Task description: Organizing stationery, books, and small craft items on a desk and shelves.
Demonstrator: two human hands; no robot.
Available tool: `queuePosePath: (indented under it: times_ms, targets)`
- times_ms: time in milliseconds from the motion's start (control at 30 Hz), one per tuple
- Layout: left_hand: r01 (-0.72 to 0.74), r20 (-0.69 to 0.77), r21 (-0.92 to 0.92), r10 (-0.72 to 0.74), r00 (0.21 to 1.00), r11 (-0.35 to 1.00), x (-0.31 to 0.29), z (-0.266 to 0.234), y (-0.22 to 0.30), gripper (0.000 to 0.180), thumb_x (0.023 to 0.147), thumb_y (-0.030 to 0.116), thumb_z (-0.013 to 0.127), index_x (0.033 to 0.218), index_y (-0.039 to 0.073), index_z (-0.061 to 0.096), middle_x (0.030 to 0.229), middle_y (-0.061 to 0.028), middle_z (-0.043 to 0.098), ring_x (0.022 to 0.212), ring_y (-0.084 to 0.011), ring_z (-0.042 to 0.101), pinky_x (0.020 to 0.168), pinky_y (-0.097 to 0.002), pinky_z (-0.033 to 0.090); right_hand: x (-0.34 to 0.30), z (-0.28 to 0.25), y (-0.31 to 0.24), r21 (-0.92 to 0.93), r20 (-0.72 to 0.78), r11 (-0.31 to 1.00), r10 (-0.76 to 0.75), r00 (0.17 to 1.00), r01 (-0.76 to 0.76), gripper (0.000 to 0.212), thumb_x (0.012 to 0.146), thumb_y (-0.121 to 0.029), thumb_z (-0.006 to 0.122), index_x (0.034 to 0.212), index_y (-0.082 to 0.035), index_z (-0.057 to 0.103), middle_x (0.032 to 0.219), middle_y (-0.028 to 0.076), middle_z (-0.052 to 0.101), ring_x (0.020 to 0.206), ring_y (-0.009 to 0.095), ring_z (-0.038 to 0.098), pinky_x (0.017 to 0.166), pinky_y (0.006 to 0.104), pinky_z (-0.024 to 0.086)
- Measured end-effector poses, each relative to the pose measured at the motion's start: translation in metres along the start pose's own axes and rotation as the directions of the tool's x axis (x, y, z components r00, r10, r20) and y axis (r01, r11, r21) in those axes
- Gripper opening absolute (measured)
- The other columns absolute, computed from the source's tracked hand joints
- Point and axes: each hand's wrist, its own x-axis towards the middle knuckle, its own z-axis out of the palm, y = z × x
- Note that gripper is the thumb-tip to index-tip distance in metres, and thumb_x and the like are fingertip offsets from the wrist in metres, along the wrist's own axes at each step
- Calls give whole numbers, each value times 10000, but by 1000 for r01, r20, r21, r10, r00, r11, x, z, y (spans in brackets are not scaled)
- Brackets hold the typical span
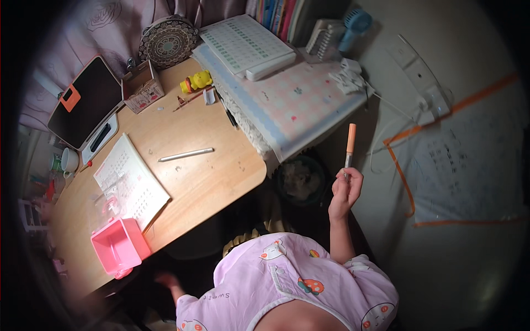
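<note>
Raised to the right of the desk, my right hand (346,190) pinches an orange-capped marker (351,140) by its lower end, the cap pointing up. My left hand (167,280) hangs low beside the desk's front edge, dim and blurred, so its fingers cannot be made out. Nearest to it on the desk is an open pink plastic box (118,247) with its clear lid tipped back. Beyond that box lies an open book (135,185) with printed pages. A silver pen (186,155) rests on the bare wood in the middle.
A dark-screened tablet (88,105) stands at the far left, near a white mug (69,160). A yellow figurine (196,81) sits at the back. On the right, a checked cloth (292,102) bears a white board (248,44). Below the desk corner is a waste bin (301,179).
</note>
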Motion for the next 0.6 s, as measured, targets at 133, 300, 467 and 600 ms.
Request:
queuePosePath:
  times_ms: [133, 300, 467, 600]
  targets:
    - [-838, 169, -530, 984, 49, 133, -121, -86, 45, 216, 727, 183, 416, 791, 62, 584, 737, -144, 583, 634, -259, 570, 573, -351, 460, 52, 38, 11, -135, 138, 982, -112, 984, 131, 284, 761, -16, 452, 1024, -43, 349, 640, -21, 360, 509, 24, 283, 464, 151, 245]
    - [-927, 132, -350, 973, -188, -132, -128, -363, 92, 234, 722, 208, 433, 778, 13, 550, 672, -189, 559, 604, -317, 553, 548, -392, 449, 102, 85, 50, -120, 194, 985, -95, 976, 120, 277, 765, -35, 475, 1011, 4, 355, 637, 39, 487, 544, 78, 463, 509, 199, 362]
    - [-657, -585, -663, 796, 156, -359, -106, -533, 182, 266, 753, 253, 513, 691, -4, 483, 563, -162, 482, 539, -321, 477, 505, -361, 391, 138, 107, 86, -130, 209, 991, 58, 976, -31, 146, 792, -93, 463, 883, 16, 431, 646, 43, 469, 507, 108, 503, 450, 223, 401]
    - [-800, -754, -600, 346, 558, -17, -56, -560, 300, 346, 752, 300, 491, 757, -46, 508, 613, -164, 542, 676, -332, 540, 606, -375, 426, 128, 107, 90, -111, 224, 956, -241, 944, 271, 138, 797, -94, 456, 872, 18, 430, 660, 50, 464, 495, 103, 500, 442, 219, 401]
